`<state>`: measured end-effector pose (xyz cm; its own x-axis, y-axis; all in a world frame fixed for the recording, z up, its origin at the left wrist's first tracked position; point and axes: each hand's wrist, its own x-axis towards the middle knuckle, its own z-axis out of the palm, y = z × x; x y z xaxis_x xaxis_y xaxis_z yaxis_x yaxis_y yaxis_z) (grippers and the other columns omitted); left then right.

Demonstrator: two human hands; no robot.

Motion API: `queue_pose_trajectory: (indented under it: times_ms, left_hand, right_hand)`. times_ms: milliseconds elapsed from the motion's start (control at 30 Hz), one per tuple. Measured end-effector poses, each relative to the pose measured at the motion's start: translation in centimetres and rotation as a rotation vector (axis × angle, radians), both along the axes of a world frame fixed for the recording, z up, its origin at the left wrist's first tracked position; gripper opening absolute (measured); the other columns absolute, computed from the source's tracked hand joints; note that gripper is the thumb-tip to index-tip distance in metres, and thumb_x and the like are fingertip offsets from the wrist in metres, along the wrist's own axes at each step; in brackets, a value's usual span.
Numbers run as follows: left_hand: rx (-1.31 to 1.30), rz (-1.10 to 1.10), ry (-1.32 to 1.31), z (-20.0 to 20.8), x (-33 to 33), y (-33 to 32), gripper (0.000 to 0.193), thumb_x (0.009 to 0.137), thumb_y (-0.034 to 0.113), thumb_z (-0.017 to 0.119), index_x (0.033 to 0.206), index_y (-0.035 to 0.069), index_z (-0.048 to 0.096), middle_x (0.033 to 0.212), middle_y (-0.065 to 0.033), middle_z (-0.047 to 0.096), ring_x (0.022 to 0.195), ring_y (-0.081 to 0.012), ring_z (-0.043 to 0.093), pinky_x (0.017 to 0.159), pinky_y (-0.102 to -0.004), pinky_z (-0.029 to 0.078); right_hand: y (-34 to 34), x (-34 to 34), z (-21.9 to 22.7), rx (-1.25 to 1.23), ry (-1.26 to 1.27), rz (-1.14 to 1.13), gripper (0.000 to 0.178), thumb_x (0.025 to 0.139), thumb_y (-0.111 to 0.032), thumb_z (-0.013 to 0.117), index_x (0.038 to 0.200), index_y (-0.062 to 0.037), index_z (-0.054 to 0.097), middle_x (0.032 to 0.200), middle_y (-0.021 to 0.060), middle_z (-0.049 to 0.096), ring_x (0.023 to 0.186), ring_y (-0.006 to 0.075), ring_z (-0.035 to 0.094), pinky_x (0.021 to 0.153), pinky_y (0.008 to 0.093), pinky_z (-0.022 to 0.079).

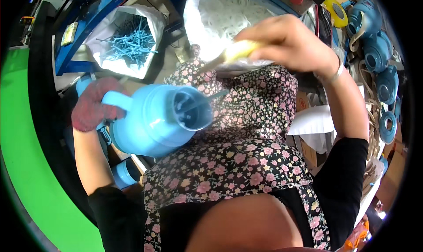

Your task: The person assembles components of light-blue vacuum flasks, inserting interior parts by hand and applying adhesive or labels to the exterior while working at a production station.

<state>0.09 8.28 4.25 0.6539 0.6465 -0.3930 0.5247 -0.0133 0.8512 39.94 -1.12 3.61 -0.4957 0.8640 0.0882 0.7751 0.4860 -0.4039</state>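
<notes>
Cluttered work area, green strip [26,128] running down 9 o'clock. Nearest, floral apron [238,164] at 6; blue jug [147,120] at 9, mouth twd 3, thin blue rod [218,95] poking out. Gloved L hand [98,104], further out at 9, fingers curled arnd jug handle. Bare R hand [286,45], btwn 1 & 2, fingers closed on yellow-handled tool [240,51], blurred tip twd 8. Beyond: bag w/ blue sticks [132,43] btwn 10 & 11, bag w/ clear rings [224,16] at 12, blue parts [376,51] at 2.
</notes>
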Motion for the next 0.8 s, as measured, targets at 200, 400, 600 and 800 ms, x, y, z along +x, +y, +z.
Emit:
queue_pose_trajectory:
  times_ms: [200, 400, 600, 800]
  left_hand:
    - [-0.274, -0.018, 0.122, -1.6, 1.8, -0.3, 0.039, 0.054, 0.014, 0.081, 0.089, 0.001, 0.069, 0.075, -0.005, 0.065, 0.059, -0.0157, 0.059, 0.055, -0.0275, 0.046]
    - [0.192, -0.265, 0.014, -1.2, 1.1, -1.3, 0.033, 0.053, 0.013, 0.081, 0.082, 0.002, 0.069, 0.078, -0.007, 0.067, 0.074, -0.0178, 0.065, 0.065, -0.0329, 0.05]
    - [0.228, -0.11, -0.021, -1.2, -1.0, -2.9, 0.038, 0.048, 0.016, 0.084, 0.08, 0.003, 0.07, 0.07, -0.004, 0.065, 0.069, -0.0203, 0.063, 0.064, -0.0325, 0.048]
    - [1.302, -0.221, -0.029, -3.2, 1.7, -6.3, 0.03, 0.062, 0.02, 0.084, 0.086, 0.014, 0.067, 0.074, -0.0041, 0.058, 0.064, -0.0263, 0.056, 0.058, -0.0394, 0.045]
  right_hand:
    - [-3.3, -4.0, 0.6, 0.028, -0.12, 0.076, 0.015, 0.078, -0.02, 0.066, 0.092, -0.0156, 0.066, 0.065, 0.008, 0.06, 0.063, 0.027, 0.063, 0.057, 0.0394, 0.048]
    - [-5.9, -4.6, 1.0, 0.284, -0.044, 0.078, 0.019, 0.079, -0.024, 0.064, 0.097, -0.0166, 0.064, 0.065, 0.0022, 0.055, 0.059, 0.0228, 0.058, 0.053, 0.0351, 0.046]
    - [-6.8, -2.8, 2.8, -0.082, -0.019, -0.028, 0.038, 0.082, -0.021, 0.07, 0.118, -0.0116, 0.064, 0.067, 0.0067, 0.063, 0.057, 0.0227, 0.062, 0.053, 0.0355, 0.048]
    - [-6.9, -3.5, -1.1, -0.237, 0.028, -0.247, 0.029, 0.085, -0.022, 0.065, 0.109, -0.0058, 0.064, 0.079, 0.0167, 0.065, 0.072, 0.037, 0.063, 0.066, 0.0436, 0.05]
